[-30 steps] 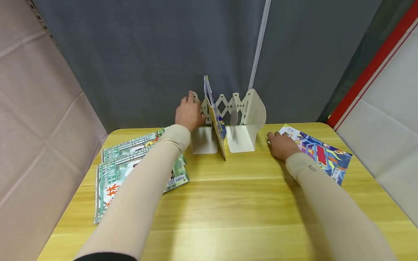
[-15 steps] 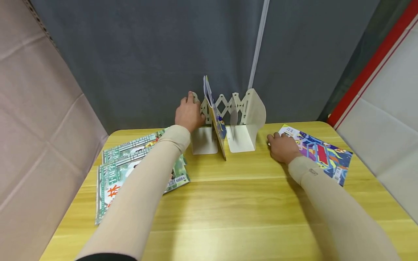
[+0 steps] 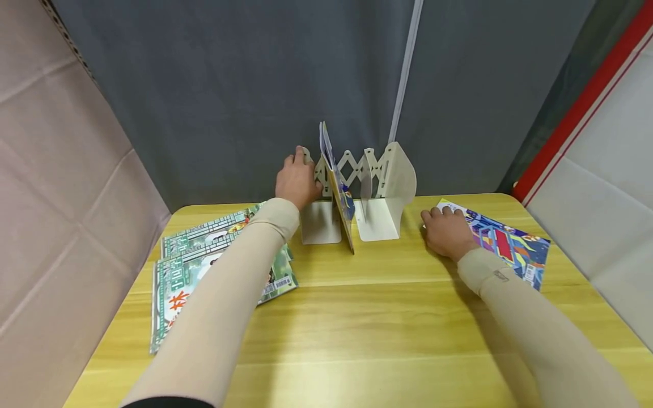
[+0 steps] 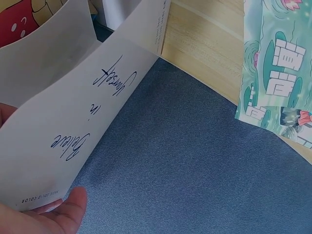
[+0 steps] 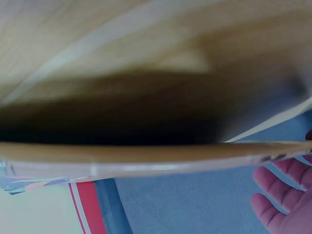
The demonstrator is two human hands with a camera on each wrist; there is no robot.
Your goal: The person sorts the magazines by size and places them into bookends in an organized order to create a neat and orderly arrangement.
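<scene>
We cannot see the left hand's point(image 3: 297, 182) fingertips behind the cream metal expanding book rack point(image 3: 357, 187). Left of that rack, the sleeve covers part of the green magazines point(image 3: 173, 272). The right wrist view is blurred.

The cream-white expandable bookend point(image 3: 380, 187) holds a yellow-and-blue book point(image 3: 340, 192) on a yellow wood-grain table point(image 3: 367, 323), with green-and-white patterned magazines point(image 3: 204, 260) bearing orange characters, a magazine point(image 3: 505, 243) printed in blue, purple, red and yellow, beige sleeves point(image 3: 224, 306), and a dark grey backdrop point(image 3: 229, 85).
</scene>
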